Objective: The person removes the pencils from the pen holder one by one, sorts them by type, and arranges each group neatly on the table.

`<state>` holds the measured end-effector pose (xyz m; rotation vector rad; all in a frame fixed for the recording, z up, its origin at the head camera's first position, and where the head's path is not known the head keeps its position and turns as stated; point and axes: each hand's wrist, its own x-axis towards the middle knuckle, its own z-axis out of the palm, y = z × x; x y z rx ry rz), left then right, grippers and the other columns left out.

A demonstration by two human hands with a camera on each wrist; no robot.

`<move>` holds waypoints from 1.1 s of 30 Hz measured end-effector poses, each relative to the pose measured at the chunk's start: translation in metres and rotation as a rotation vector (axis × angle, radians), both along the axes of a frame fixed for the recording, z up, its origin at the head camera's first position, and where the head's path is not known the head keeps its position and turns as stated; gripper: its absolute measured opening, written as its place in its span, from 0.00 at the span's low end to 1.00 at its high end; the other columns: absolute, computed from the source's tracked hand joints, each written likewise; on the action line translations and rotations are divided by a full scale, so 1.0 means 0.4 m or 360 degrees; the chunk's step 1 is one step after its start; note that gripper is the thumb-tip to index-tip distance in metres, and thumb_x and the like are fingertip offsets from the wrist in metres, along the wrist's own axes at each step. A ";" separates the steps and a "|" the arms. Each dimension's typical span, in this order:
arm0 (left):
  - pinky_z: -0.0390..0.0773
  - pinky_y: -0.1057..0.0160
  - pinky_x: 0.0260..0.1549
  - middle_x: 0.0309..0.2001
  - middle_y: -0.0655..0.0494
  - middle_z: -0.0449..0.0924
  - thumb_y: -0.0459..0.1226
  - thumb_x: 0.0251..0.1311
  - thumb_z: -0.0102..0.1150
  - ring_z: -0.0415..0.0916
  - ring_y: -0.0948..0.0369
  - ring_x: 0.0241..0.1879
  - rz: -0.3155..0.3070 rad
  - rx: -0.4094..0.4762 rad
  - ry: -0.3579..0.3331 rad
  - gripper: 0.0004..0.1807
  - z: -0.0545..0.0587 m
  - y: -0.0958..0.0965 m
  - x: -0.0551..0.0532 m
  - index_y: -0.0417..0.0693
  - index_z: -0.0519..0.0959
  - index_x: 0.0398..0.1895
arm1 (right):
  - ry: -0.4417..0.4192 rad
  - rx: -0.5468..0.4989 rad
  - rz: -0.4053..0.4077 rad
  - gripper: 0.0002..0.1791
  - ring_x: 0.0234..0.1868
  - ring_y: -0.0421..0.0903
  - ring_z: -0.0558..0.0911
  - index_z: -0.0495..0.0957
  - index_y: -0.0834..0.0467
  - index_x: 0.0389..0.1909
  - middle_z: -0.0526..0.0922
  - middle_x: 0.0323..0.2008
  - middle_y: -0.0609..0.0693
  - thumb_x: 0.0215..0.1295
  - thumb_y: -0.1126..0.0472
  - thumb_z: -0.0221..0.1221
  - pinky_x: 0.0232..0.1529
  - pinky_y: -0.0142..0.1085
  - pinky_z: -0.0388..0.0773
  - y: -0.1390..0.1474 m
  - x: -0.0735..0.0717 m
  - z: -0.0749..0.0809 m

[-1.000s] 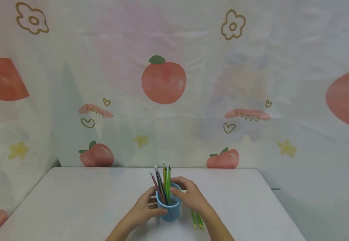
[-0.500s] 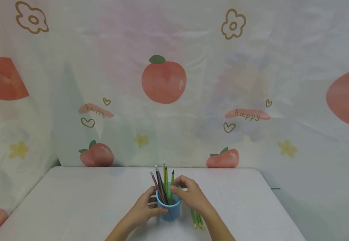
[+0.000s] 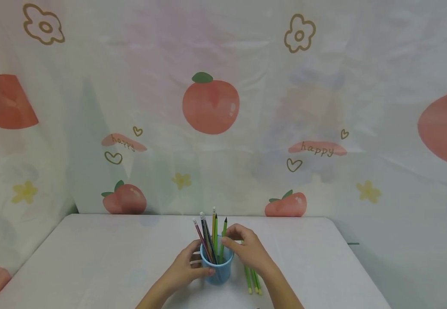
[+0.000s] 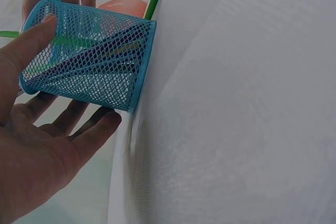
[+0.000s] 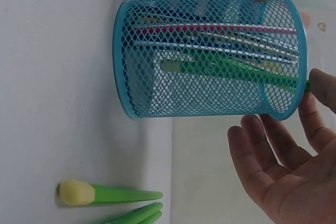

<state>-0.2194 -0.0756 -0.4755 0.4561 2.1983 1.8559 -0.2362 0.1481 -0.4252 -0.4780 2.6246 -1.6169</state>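
Note:
A blue mesh pencil cup (image 3: 218, 277) stands on the table, with several pencils leaning in it, some with white eraser ends up. My left hand (image 3: 186, 264) holds the cup from its left side, thumb at the front near the rim. At the right rim, my right hand (image 3: 249, 251) pinches a green pencil (image 3: 225, 227) between thumb and forefinger. That pencil's dark tip points up; through the mesh in the right wrist view, its yellow end (image 5: 170, 66) shows inside the cup. The right hand's other fingers stay spread outside the cup.
Several green pencils (image 3: 255, 281) with yellow ends lie on the white table (image 3: 104, 262), just right of the cup and partly behind the right forearm. A fruit-print curtain (image 3: 223, 171) hangs behind the table's far edge.
The green pencil in my right hand has swung rightward, away from the other green one in the cup. The right hand has shifted slightly right; the left keeps its hold.

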 end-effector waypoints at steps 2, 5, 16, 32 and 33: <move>0.76 0.46 0.61 0.68 0.36 0.67 0.38 0.50 0.77 0.70 0.38 0.64 0.0000 0.0003 -0.0001 0.47 0.000 0.000 0.000 0.45 0.62 0.72 | 0.0008 -0.0011 -0.0002 0.12 0.56 0.50 0.79 0.78 0.53 0.45 0.84 0.46 0.46 0.69 0.49 0.61 0.60 0.55 0.77 0.003 0.002 0.004; 0.76 0.46 0.61 0.68 0.36 0.68 0.38 0.50 0.77 0.71 0.38 0.64 0.0003 0.0004 0.0010 0.47 -0.001 0.000 0.000 0.44 0.62 0.72 | 0.0026 -0.0026 -0.0006 0.13 0.55 0.49 0.79 0.78 0.53 0.45 0.84 0.46 0.47 0.69 0.49 0.61 0.59 0.52 0.78 0.007 0.003 0.010; 0.77 0.46 0.61 0.68 0.35 0.67 0.39 0.50 0.77 0.70 0.37 0.64 -0.0001 -0.0010 -0.0011 0.47 -0.001 0.000 0.001 0.44 0.62 0.72 | 0.0052 -0.0165 0.0012 0.12 0.49 0.46 0.81 0.78 0.55 0.44 0.84 0.47 0.49 0.69 0.52 0.62 0.50 0.36 0.80 0.025 0.004 0.025; 0.77 0.45 0.60 0.68 0.35 0.67 0.39 0.49 0.77 0.71 0.38 0.63 0.0010 -0.0038 -0.0015 0.47 -0.002 0.003 -0.003 0.44 0.62 0.72 | 0.0020 -0.0370 -0.0003 0.12 0.50 0.48 0.83 0.78 0.59 0.46 0.82 0.51 0.54 0.70 0.55 0.62 0.50 0.34 0.84 0.061 0.007 0.059; 0.77 0.44 0.60 0.68 0.35 0.67 0.39 0.49 0.77 0.71 0.37 0.63 0.0011 -0.0041 -0.0018 0.47 -0.001 0.003 -0.003 0.44 0.62 0.72 | 0.0020 -0.0388 -0.0006 0.12 0.50 0.48 0.84 0.78 0.60 0.46 0.82 0.51 0.54 0.69 0.55 0.62 0.50 0.35 0.84 0.064 0.007 0.062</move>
